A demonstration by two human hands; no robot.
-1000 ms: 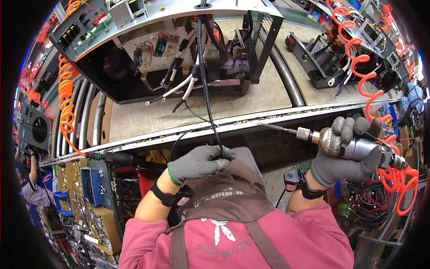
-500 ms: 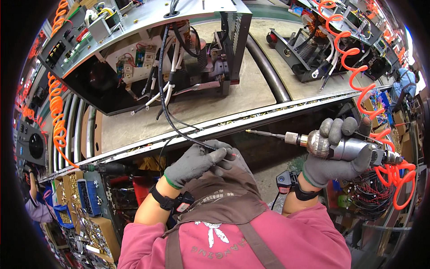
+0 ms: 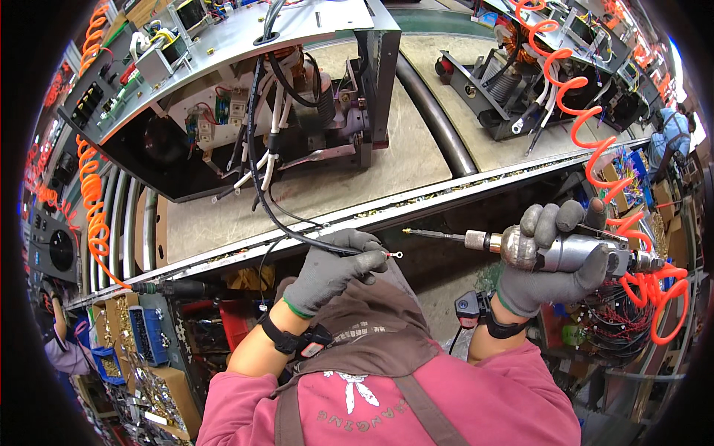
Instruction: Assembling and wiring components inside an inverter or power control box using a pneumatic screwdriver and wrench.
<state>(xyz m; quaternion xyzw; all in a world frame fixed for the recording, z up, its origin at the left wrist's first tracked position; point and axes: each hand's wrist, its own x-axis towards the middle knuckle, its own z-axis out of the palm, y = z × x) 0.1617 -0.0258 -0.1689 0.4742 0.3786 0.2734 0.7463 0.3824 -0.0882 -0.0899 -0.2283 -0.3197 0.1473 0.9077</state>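
My left hand (image 3: 327, 271), in a grey glove, is closed around a black cable (image 3: 286, 229) close to its end. A small ring terminal (image 3: 398, 255) with a red band behind it sticks out past the fingertips. The cable runs up to an open metal machine housing (image 3: 320, 24) with coils and white leads inside. In my gloved right hand (image 3: 532, 286) is a silver air screwdriver (image 3: 524, 248), gripped by its body and pointing left. At the tip of its long bit sits a small brass-coloured screw (image 3: 407, 231), just above the terminal and apart from it.
A white rail edge (image 3: 439, 192) strewn with small screws borders the bench. A steel roller (image 3: 435, 115) separates the housing from a second similar unit (image 3: 487, 111). Coiled orange hoses (image 3: 587, 111) hang at both sides. Parts bins (image 3: 149, 334) stand lower left; bundled wires lie lower right.
The ring terminal now shows clearly beyond my left fingertips, where before it was mostly hidden. The screwdriver's tip has come slightly left and down. The whole scene has shifted a little left.
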